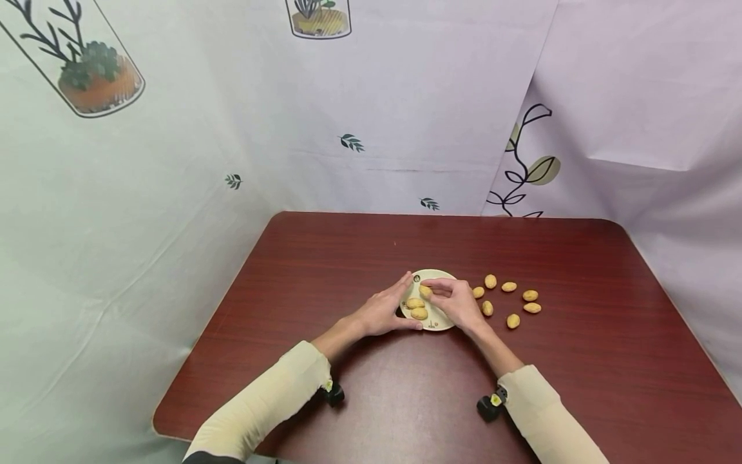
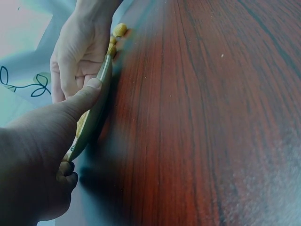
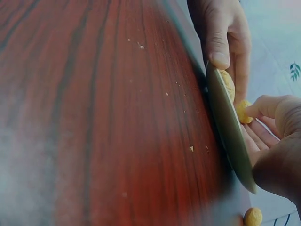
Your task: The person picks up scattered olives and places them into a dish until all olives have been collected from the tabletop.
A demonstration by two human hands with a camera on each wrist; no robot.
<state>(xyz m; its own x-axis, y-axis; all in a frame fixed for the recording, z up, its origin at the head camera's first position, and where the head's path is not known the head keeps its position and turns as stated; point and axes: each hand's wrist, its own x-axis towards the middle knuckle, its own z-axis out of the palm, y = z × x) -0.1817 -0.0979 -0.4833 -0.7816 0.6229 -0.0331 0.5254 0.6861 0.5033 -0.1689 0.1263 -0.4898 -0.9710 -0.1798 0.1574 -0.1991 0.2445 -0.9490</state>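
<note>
My left hand [image 1: 379, 312] grips the left side of a small cream plate [image 1: 436, 322], its thumb on the near rim and its fingers round the far side. In the left wrist view the thumb presses the plate's edge [image 2: 94, 115]. My right hand [image 1: 462, 305] pinches a small yellow, oval, nut-like piece [image 1: 426, 292] between thumb and fingers just over the plate. The right wrist view shows that pinched piece [image 3: 244, 112] beside the rim. Two similar yellow pieces, an upper one [image 1: 415, 303] and a lower one [image 1: 419, 314], lie on the plate near my left palm.
Several loose yellow pieces [image 1: 509, 287] lie scattered on the dark red wooden table [image 1: 324, 258] right of the plate. A few tiny crumbs [image 3: 191, 148] dot the tabletop. Patterned white cloth [image 1: 394, 116] hangs behind the table and along its sides.
</note>
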